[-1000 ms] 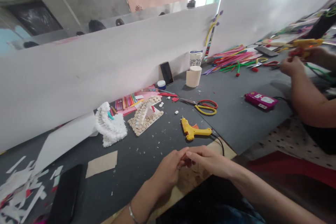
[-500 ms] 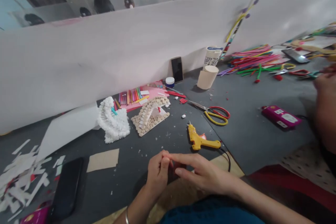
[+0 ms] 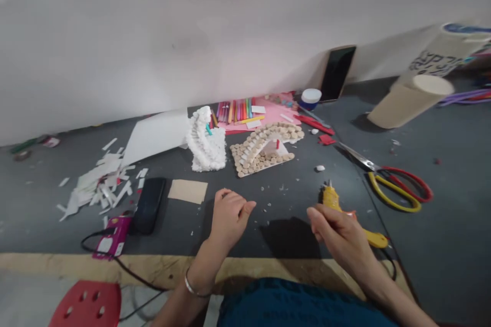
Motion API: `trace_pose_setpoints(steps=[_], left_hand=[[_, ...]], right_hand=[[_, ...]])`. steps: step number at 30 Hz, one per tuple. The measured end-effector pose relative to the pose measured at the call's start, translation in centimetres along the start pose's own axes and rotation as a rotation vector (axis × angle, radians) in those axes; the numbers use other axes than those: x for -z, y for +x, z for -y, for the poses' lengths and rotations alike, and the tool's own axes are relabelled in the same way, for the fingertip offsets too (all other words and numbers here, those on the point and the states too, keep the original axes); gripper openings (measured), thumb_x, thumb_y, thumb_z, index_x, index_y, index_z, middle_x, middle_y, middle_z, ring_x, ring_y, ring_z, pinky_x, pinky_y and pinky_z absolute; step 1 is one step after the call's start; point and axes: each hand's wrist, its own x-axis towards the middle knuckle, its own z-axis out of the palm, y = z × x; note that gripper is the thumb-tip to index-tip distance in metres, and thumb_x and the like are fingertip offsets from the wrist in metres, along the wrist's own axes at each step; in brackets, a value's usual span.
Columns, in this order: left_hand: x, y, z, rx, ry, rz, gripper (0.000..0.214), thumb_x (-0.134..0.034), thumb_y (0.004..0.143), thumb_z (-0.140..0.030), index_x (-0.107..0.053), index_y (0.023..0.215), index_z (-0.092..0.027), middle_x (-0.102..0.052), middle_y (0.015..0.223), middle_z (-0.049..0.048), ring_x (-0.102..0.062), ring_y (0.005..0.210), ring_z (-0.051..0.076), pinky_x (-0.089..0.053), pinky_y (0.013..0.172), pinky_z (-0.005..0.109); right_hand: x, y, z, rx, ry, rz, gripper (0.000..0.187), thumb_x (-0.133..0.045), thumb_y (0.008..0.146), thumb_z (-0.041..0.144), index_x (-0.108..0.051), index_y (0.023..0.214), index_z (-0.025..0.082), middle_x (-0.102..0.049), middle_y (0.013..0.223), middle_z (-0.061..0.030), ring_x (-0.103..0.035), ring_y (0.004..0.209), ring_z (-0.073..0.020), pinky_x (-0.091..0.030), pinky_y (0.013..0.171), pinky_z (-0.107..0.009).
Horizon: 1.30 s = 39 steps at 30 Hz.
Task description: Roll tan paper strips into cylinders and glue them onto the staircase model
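Observation:
My left hand hangs loosely curled over the dark grey tabletop and holds nothing visible. My right hand is apart from it, in front of a yellow hot glue gun, and hides the gun's middle. I cannot tell whether they touch. Ahead of my hands stand a wooden-disc arch model and a white cotton-covered arch. A tan card piece lies nearest my left hand.
Red-and-yellow-handled scissors lie to the right. White paper scraps, a black phone, and a pink box with a cord lie left. A cardboard tube lies on its side. A white partition runs behind.
My hands have parted from touching fingertips, and my right hand has moved over the glue gun. The view has tilted down and swung left, leaving the nearby person's arm out of view.

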Motion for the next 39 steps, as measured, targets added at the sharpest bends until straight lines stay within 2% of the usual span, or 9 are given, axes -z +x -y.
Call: trace_pose_setpoints(steps=[2,6,10,13,18,26,30,33,39], left_hand=[[0.6,-0.4,1.1,0.081,0.093,-0.075,0.035,-0.038,0.099,-0.027,-0.064,0.077,-0.021,-0.072,0.093,0.0045,-0.064,0.094,0.021,-0.035,0.097,0.043],[2.5,-1.0,4.9,0.281,0.349,-0.163,0.039,-0.031,0.096,-0.013,-0.060,0.122,-0.017,-0.057,0.138,0.0124,-0.050,0.128,0.027,-0.034,0.105,0.045],[4.9,-1.3,9.2,0.364,0.507,-0.004,0.045,-0.033,0.091,-0.008,-0.055,0.129,-0.015,-0.054,0.141,0.0136,-0.048,0.130,0.029,-0.040,0.099,0.042],[6.2,-1.0,10.4,0.385,0.538,0.083,0.028,-0.044,0.092,-0.019,-0.065,0.109,-0.017,-0.067,0.113,0.0143,-0.059,0.108,0.032,-0.043,0.086,0.042],[4.5,1.2,6.5,0.282,0.419,0.126,0.016,-0.054,0.090,-0.030,-0.064,0.081,-0.022,-0.068,0.086,0.0052,-0.061,0.088,0.025,-0.043,0.079,0.037],[-0.6,5.2,-3.2,0.051,-0.445,0.012,0.010,-0.055,0.089,-0.029,-0.060,0.087,-0.020,-0.063,0.082,0.0012,-0.059,0.077,0.016,-0.047,0.072,0.027],[-1.0,6.4,-3.8,0.061,-0.562,-0.011,0.011,-0.061,0.086,-0.030,-0.062,0.085,-0.020,-0.065,0.082,0.0011,-0.060,0.076,0.015,-0.048,0.072,0.026],[-1.3,6.6,-3.6,0.159,-0.589,-0.080,0.013,-0.068,0.081,-0.030,-0.062,0.077,-0.019,-0.064,0.072,-0.0011,-0.058,0.069,0.014,-0.047,0.068,0.025],[-2.0,6.4,-4.0,0.213,-0.718,-0.063,0.017,-0.070,0.077,-0.030,-0.059,0.071,-0.019,-0.060,0.066,-0.0032,-0.055,0.062,0.012,-0.046,0.062,0.024]], right_hand=[[0.0,0.3,-0.5,-0.028,0.017,0.022,0.038,-0.044,0.095,0.045,-0.054,0.067,0.021,-0.049,0.056,0.0029,-0.050,0.053,-0.0116,-0.039,0.051,-0.024],[-0.1,0.6,-0.9,-0.072,0.024,0.147,0.024,-0.047,0.095,0.042,-0.060,0.098,0.022,-0.058,0.070,0.0009,-0.057,0.064,-0.0141,-0.042,0.055,-0.024],[-0.1,0.7,-0.7,-0.054,-0.002,0.249,0.024,-0.047,0.096,0.042,-0.063,0.097,0.022,-0.061,0.074,-0.0001,-0.058,0.069,-0.0139,-0.044,0.057,-0.024],[-0.1,0.8,-0.6,-0.033,-0.017,0.272,0.023,-0.047,0.096,0.040,-0.063,0.097,0.023,-0.064,0.076,-0.0003,-0.060,0.070,-0.0139,-0.046,0.060,-0.024],[-0.6,0.9,-0.5,0.031,-0.060,0.299,0.018,-0.048,0.094,0.031,-0.065,0.095,0.023,-0.070,0.091,-0.0024,-0.065,0.081,-0.0162,-0.050,0.073,-0.028],[-0.1,2.4,0.9,0.068,-0.031,0.071,0.041,-0.051,0.091,0.026,-0.051,0.133,0.024,-0.058,0.127,-0.0117,-0.061,0.104,-0.0216,-0.052,0.071,-0.031],[0.5,3.6,1.3,0.012,-0.028,0.111,0.019,-0.054,0.091,0.030,-0.067,0.102,0.021,-0.070,0.094,-0.0050,-0.063,0.082,-0.0184,-0.048,0.070,-0.030],[0.7,3.9,1.4,-0.076,-0.004,0.091,0.022,-0.057,0.089,0.036,-0.064,0.075,0.020,-0.066,0.068,0.0004,-0.057,0.063,-0.0141,-0.042,0.061,-0.027],[1.0,4.1,1.5,-0.110,0.180,0.068,0.021,-0.057,0.087,0.042,-0.060,0.085,0.021,-0.062,0.064,0.0031,-0.055,0.055,-0.0113,-0.041,0.054,-0.023]])
